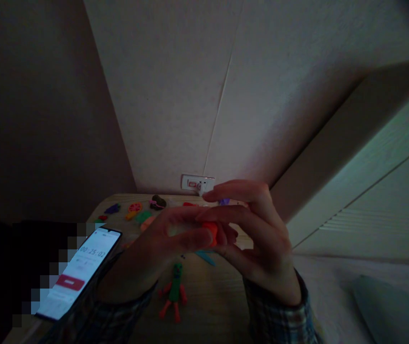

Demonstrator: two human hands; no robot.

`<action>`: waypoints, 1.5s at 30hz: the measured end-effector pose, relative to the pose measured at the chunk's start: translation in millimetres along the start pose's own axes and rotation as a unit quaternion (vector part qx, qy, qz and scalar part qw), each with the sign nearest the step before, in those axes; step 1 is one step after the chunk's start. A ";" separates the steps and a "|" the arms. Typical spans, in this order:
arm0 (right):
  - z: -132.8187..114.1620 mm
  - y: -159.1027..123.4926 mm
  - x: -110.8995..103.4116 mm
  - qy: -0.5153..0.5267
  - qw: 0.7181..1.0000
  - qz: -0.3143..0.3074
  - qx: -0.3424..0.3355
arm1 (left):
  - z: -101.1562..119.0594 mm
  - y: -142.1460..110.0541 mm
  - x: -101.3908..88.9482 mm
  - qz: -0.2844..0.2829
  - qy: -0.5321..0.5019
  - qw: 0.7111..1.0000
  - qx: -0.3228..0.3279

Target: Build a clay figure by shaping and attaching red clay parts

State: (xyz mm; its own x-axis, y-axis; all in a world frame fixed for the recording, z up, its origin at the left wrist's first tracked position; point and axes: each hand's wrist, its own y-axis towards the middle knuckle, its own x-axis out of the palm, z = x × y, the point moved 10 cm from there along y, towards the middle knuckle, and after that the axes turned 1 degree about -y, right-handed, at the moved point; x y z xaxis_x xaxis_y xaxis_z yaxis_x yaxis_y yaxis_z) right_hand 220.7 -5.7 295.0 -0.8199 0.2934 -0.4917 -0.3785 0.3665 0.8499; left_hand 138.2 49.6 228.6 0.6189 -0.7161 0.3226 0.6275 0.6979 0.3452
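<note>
Over the wooden counter (222, 291), the right hand (267, 234) was curled by the left hand (165, 242); whether the right gripped could not be told. A phone (79, 270) was placed at the left, maybe so its numbers showed. A green clay figure (176, 286) was laid flat. Between the hands, an orange clay lump (209, 231) was pinched by the left, likely to be kept still.
</note>
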 end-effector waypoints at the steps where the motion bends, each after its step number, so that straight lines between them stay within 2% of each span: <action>1: -0.8 0.1 0.1 0.001 1.000 0.000 -0.005 | 0.0 -0.3 0.2 -0.001 0.003 1.000 -0.004; 7: 0.3 0.1 -0.8 -0.028 0.999 0.014 -0.009 | -3.3 -3.9 -4.1 0.035 0.000 0.999 -0.009; 11: -1.1 -0.1 -1.7 -0.039 0.999 0.010 -0.009 | -9.2 -1.7 -5.8 0.039 -0.015 0.999 -0.029; 23: 7.7 0.3 0.7 0.028 0.999 0.000 0.043 | -1.6 -6.8 -16.4 0.070 0.006 0.997 -0.030; 33: 1.4 1.6 0.5 0.007 1.000 0.003 0.025 | -5.5 -3.9 -12.3 0.043 -0.005 0.999 -0.014; 39: 1.3 2.2 1.1 -0.011 0.999 0.001 0.031 | 0.9 -4.1 -11.2 0.049 0.014 0.999 -0.001; 45: 0.9 3.3 1.3 -0.028 0.999 0.002 0.024 | -5.1 -2.7 -14.0 0.065 0.034 0.997 0.001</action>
State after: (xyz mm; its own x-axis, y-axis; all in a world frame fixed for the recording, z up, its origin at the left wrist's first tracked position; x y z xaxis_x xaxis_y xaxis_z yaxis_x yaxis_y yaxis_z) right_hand 218.7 -3.4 297.0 -0.7955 0.3425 -0.4998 -0.3534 0.4078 0.8419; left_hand 130.3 57.8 218.6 0.7249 -0.6177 0.3049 0.5393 0.7843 0.3067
